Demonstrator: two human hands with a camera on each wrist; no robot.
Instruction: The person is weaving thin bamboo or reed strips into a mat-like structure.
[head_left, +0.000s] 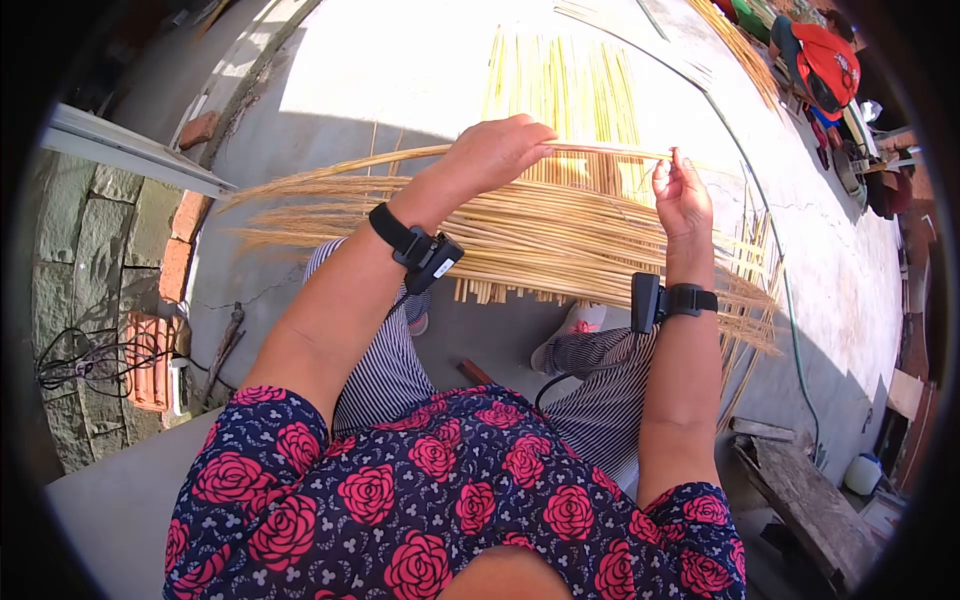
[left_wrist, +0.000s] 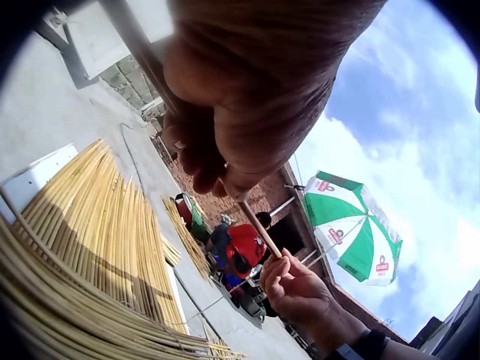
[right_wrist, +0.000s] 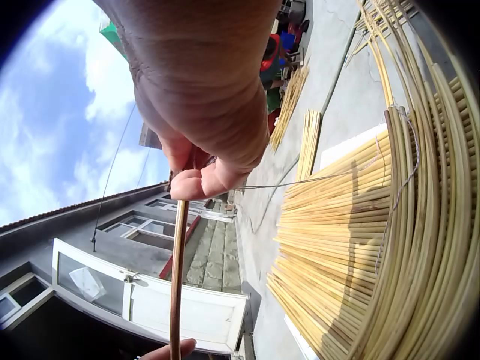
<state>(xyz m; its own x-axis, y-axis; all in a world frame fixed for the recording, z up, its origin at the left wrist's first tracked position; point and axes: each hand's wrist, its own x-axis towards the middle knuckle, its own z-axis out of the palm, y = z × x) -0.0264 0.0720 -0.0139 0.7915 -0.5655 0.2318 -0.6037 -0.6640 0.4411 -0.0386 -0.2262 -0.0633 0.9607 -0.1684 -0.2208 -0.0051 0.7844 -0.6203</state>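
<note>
A long pale stalk (head_left: 600, 148) is stretched between both hands, above a layer of similar stalks (head_left: 560, 225) lying crosswise over the lap. My left hand (head_left: 490, 155) curls round it, and its feathery end trails to the left. At the stalk's other end, my right hand (head_left: 684, 200) pinches the tip between thumb and fingers. In the right wrist view the right hand (right_wrist: 199, 135) has a thin twisted wire (right_wrist: 300, 182) beside it, running toward the stalk mat (right_wrist: 330, 240). Whether the fingers hold that wire, I cannot tell.
Beyond the crosswise stalks, a mat of upright stalks (head_left: 560, 80) lies on sunlit concrete. A dark hose (head_left: 790, 300) runs along the right. A person in red (head_left: 828, 68) is at the upper right. Weathered boards (head_left: 810, 500) stand at the lower right, bricks (head_left: 150, 350) at the left.
</note>
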